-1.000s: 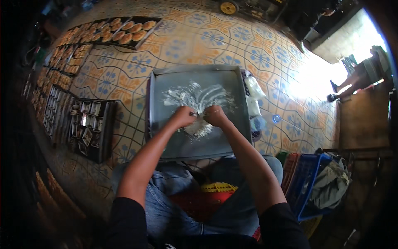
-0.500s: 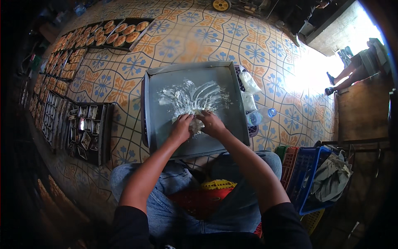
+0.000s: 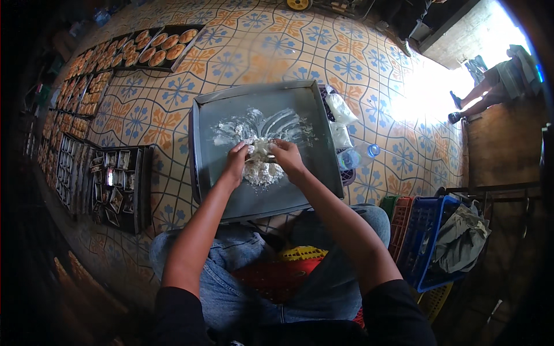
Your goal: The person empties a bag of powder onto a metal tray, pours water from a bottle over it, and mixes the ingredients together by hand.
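Note:
A large grey metal tray [image 3: 231, 206] lies in front of my knees. In its middle is a heap of crumbly, floury dough [image 3: 262, 173], with white streaks of flour [image 3: 284, 122] fanning out beyond it. My left hand [image 3: 235, 160] curls its fingers into the far left side of the heap. From the right, my right hand [image 3: 287, 157] grips the same pale clump, thumb toward the middle. Some of the clump shows between the two hands; the undersides of my fingers are hidden.
Right of the tray are white plastic bags [image 3: 340, 109] and a clear bottle [image 3: 360, 154]. Crates [image 3: 424, 242] stand near my right knee. At left are dark baking moulds [image 3: 118, 179] and trays of baked goods [image 3: 167, 49]. Another person's legs [image 3: 479, 101] show at far right.
My hands have moved apart and slightly away from me, now holding a clump between them. More of the crumbly heap shows below them. The whole view has shifted slightly.

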